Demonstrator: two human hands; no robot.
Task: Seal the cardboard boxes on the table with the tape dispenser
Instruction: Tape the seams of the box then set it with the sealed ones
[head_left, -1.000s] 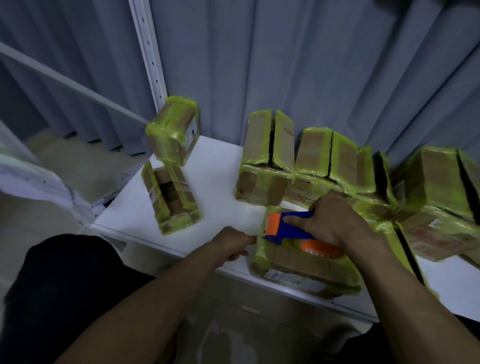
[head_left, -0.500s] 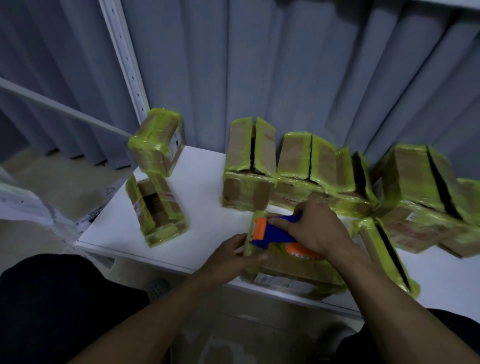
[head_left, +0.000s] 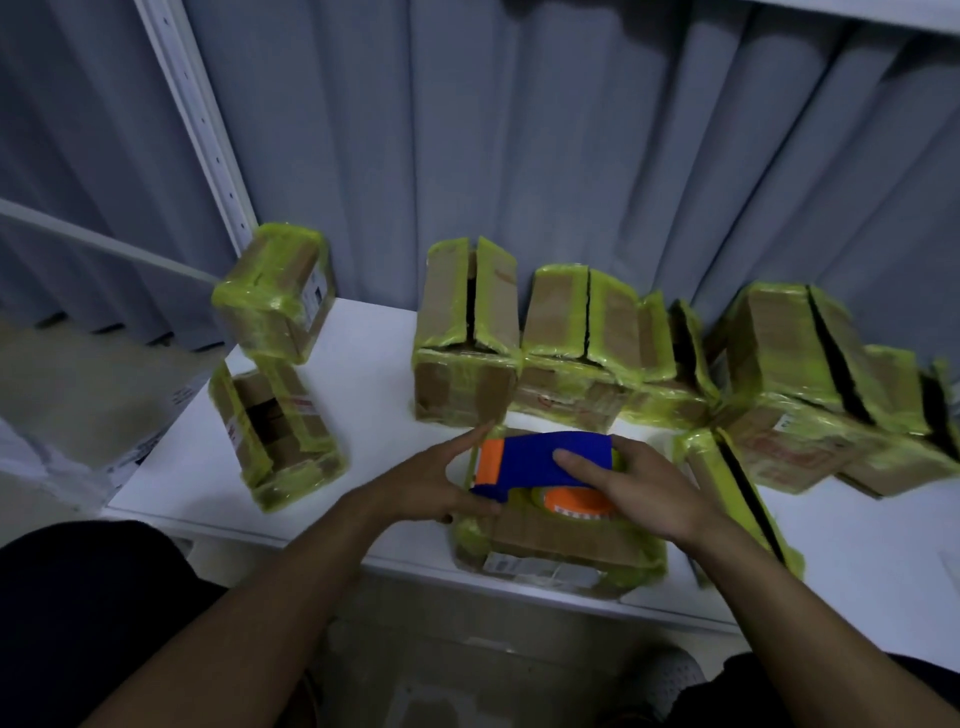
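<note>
My left hand (head_left: 431, 483) braces with straight fingers the left end of the box (head_left: 550, 538) at the front edge of the table (head_left: 363, 374), the tape dispenser (head_left: 540, 460) sits on top in the curled grip of my right hand (head_left: 641, 493), so I judge 1 seam is mid-taping and next needs a steady, pressed pull along it.

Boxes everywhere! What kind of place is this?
Probably a parcel-packing or stock room: yellow-taped cardboard boxes crowd a white table, a right hand grips a tape dispenser, plus a perforated shelving post.
</note>
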